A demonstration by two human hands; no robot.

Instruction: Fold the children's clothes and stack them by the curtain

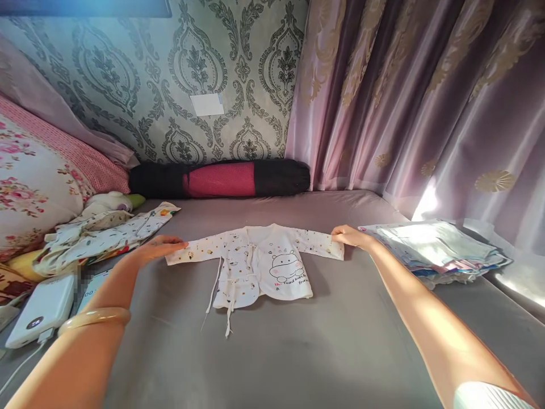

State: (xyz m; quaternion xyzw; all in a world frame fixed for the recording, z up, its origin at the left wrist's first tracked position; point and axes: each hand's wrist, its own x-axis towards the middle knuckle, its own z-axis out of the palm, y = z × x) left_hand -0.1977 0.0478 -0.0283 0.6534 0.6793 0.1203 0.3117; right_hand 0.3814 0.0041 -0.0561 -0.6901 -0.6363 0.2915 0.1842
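Observation:
A white baby wrap shirt [279, 258] lies spread flat with both sleeves stretched out sideways. It has small prints, a cartoon animal on one front panel and loose tie strings hanging below its hem. My left hand [164, 247] is closed at the cuff edge of the sleeve on the left, fingertips on the fabric. At the other cuff, my right hand [352, 236] pinches the upper edge of the sleeve. A bangle [96, 319] circles my left forearm.
Grey bed sheet [272, 363] lies under everything. Printed baby clothes [106, 233], a floral pillow [36, 182] and a white power bank [42, 311] with a cable are at left. A stack of folded clothes [434, 247] sits right, beside curtains [409, 96]. A black-and-red bolster [221, 179] lies behind.

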